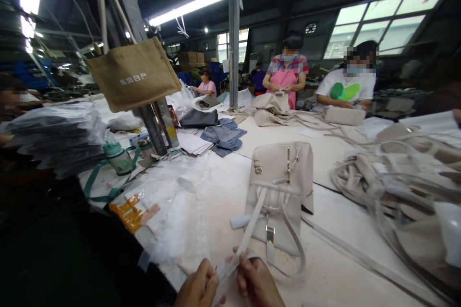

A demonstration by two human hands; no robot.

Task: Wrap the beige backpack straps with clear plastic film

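A beige backpack [279, 168] with gold-coloured buckles and zips lies on the work table, its straps trailing towards me. One strap [254, 218] runs down from it to my right hand [257, 276], whose thumb and fingers are closed on it. My left hand [200, 283] is closed just left of it, at the lower edge of the view. Between the hands is a strip of thin whitish, see-through film [226, 273], pinched by the left fingers; its exact wrap around the strap is hard to make out. A second strap [293, 235] loops beside the right hand.
Clear plastic bags [173, 201] cover the table's left side, near a green bottle [118, 157]. Beige bags and straps [406, 192] pile up at right. A brown tote [135, 76] hangs from a post. Co-workers [288, 72] stand across the table [230, 172].
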